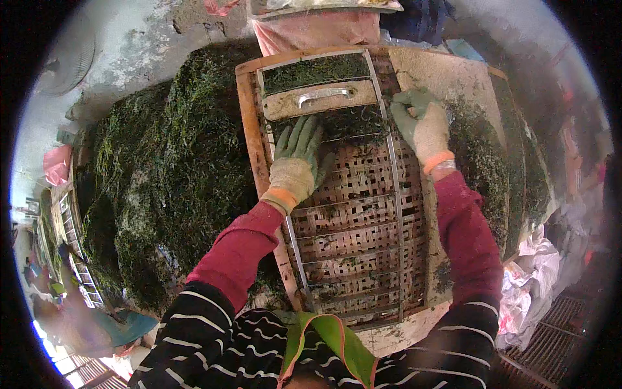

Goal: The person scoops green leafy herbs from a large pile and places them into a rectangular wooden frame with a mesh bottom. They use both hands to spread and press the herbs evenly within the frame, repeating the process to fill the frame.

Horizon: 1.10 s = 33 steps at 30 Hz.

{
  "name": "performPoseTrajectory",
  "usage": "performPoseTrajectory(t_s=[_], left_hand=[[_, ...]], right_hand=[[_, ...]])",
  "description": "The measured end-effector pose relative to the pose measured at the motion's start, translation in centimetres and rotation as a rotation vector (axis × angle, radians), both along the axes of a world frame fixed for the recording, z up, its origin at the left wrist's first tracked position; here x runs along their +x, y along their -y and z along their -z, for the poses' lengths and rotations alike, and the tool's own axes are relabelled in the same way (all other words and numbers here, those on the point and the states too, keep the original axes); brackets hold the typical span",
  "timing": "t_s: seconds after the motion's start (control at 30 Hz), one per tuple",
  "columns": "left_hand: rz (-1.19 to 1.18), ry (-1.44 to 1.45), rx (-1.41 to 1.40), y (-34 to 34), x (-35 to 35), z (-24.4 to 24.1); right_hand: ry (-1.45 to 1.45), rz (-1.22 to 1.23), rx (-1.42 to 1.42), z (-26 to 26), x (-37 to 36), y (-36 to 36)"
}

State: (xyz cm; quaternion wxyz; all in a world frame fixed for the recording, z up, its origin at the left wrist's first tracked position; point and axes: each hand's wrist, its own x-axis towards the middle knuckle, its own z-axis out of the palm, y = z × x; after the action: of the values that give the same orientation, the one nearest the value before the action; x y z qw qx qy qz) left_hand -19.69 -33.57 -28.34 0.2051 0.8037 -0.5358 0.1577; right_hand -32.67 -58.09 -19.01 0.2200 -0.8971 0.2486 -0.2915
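My left hand [296,163], in a green-coated knit glove, lies with fingers extended on dark green, shredded plant-like material [352,121]. Its thumb stands apart from the fingers. Beneath is a metal frame [394,170] with crossbars, laid over a woven slatted mat [350,228]. Ahead of the left fingers, a flat wooden block with a metal handle [320,99] rests across one compartment. My right hand [423,121], gloved alike, is beside the frame's right rail with its fingers curled. Whether anything is inside those fingers is hidden.
A big heap of dark green material [180,185] rises to the left of the wooden-edged rack [249,112]. More lies on a pale board [442,73] at right. White plastic bags [529,287] sit at lower right, and a pink-lined container [316,31] stands beyond the rack.
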Motion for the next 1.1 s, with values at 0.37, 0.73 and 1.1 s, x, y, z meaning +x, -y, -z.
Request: performPoseTrajectory(t_s=[0.37, 0.73, 1.1], left_hand=[[-0.022, 0.015, -0.056, 0.2, 0.0, 1.2], [-0.010, 0.023, -0.123, 0.4, 0.2, 1.4], [-0.011, 0.001, -0.063, 0.6, 0.0, 0.9]], right_hand=[[0.264, -0.159, 0.265, -5.8, 3.3, -3.2], [0.301, -0.402, 0.333, -8.6, 5.5, -3.0], [-0.051, -0.050, -0.176, 4.3, -5.2, -0.4]])
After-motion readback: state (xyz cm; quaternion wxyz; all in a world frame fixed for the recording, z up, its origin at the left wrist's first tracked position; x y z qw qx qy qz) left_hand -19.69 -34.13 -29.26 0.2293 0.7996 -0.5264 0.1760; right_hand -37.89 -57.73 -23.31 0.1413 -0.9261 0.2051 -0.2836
